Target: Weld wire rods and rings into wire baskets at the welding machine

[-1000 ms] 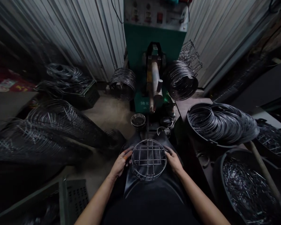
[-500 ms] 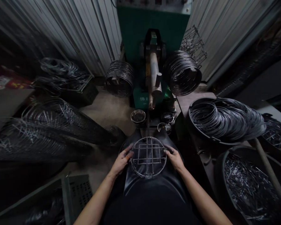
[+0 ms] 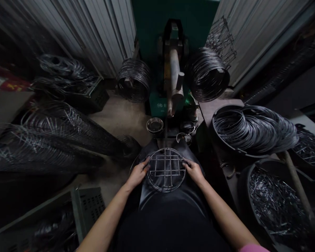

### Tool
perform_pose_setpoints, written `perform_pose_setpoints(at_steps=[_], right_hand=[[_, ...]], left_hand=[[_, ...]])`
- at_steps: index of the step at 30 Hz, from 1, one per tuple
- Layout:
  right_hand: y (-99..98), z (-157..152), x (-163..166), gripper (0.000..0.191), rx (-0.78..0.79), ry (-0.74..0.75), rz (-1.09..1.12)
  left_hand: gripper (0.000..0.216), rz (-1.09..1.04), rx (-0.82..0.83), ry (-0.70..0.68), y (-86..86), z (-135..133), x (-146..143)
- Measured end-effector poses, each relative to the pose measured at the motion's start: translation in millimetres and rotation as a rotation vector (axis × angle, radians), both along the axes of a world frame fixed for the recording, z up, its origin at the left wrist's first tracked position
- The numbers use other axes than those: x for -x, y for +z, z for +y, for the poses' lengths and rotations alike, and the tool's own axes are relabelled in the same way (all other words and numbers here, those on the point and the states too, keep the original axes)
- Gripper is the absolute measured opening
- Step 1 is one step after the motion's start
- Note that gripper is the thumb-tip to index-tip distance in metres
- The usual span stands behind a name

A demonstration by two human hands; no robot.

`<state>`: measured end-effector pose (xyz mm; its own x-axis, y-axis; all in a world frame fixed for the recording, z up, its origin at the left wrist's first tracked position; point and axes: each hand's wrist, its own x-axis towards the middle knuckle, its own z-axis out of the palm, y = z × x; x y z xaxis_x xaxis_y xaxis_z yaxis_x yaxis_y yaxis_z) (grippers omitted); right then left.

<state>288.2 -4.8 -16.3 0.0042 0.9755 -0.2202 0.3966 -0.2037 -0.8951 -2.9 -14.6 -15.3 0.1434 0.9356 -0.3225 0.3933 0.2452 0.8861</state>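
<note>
Versus one second ago: view has dipped; the switch panel atop the green machine (image 3: 149, 38) is out of sight, and a pink sleeve (image 3: 253, 248) edge has appeared at the right forearm. Round wire grid (image 3: 165, 170) remains between both hands, on the worker's side of the machine.

Surroundings, all relative to machine: a wire coil (image 3: 133, 68) on its left flank, a larger coil (image 3: 206, 64) on its right. Farther right, a tub of wire rings (image 3: 267, 131); nearer the worker, a bin of short rods (image 3: 275, 206) with a handle (image 3: 296, 185) across it. A small round stack (image 3: 154, 125) stands below the machine's tip, between it and the grid.

Left hand (image 3: 139, 174) pinches the grid's left rim, right hand (image 3: 195, 171) its right. Grid: bare grey metal, crossed bars within a circular, doubled-looking rim; contact with the lap unclear.
</note>
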Motion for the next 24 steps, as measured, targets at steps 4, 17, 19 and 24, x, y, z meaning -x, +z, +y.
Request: perform_pose_setpoints(at_steps=[4, 17, 19, 24], right_hand=[[3.3, 2, -4, 0.032, 0.038, 0.05, -0.034], [10.9, -3, -8, 0.052, 0.115, 0.145, -0.002], [8.3, -5, -7, 0.052, 0.098, 0.133, -0.026], [3.3, -8, -4, 0.049, 0.049, 0.1, -0.07]], left_hand=[[0.066, -0.03, 0.079, -0.187, 11.5, 6, 19], [0.129, 0.446, 0.027, -0.313, 15.1, -22, -5], [0.128, 0.501, 0.038, -0.303, 19.9, -24, -10], [0.121, 0.563, 0.029, -0.268, 32.8, -29, -21]])
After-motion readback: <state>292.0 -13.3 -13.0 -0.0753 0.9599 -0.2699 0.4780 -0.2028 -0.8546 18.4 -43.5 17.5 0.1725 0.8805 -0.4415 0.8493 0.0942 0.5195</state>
